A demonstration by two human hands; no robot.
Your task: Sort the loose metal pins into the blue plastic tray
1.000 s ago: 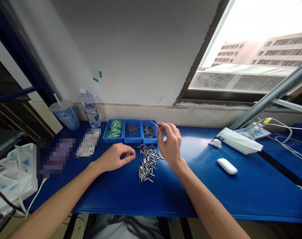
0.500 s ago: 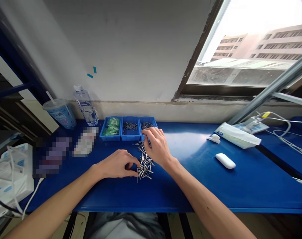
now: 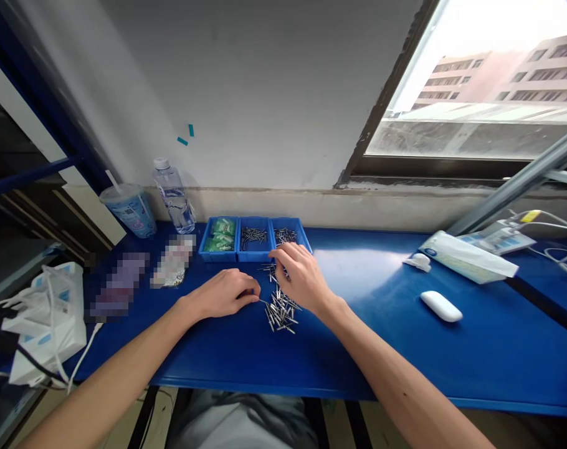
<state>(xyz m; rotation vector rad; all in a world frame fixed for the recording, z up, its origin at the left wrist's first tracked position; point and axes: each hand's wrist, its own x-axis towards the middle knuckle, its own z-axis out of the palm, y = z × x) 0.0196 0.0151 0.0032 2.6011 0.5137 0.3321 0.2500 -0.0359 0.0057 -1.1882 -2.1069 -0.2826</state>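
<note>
My left hand (image 3: 227,293) is at the left side of a loose pile of shiny metal rivets (image 3: 282,312) on the blue table. Thumb and forefinger are pinched together on one thin rivet (image 3: 263,301), whose end points toward the pile. My right hand (image 3: 302,274) is over the pile's far end, just in front of the right blue bin (image 3: 304,240). Its fingers are curled in; whether they hold anything is hidden. The middle blue bin (image 3: 254,256) contains similar small metal pieces, as does the right one. Green-and-clear packets (image 3: 222,234) fill the left bin.
A water bottle (image 3: 175,199) and a lidded cup (image 3: 131,212) stand behind on the left. Power strips with cables (image 3: 54,324) lie at far left. To the right are a white earbud case (image 3: 441,306), a crumpled tissue (image 3: 419,262) and a tissue pack (image 3: 470,257).
My left hand has closed from a spread grip at the pile to a pinch on a rivet, drawing slightly left. My right hand stays near the right bin. The view has shifted a little.
</note>
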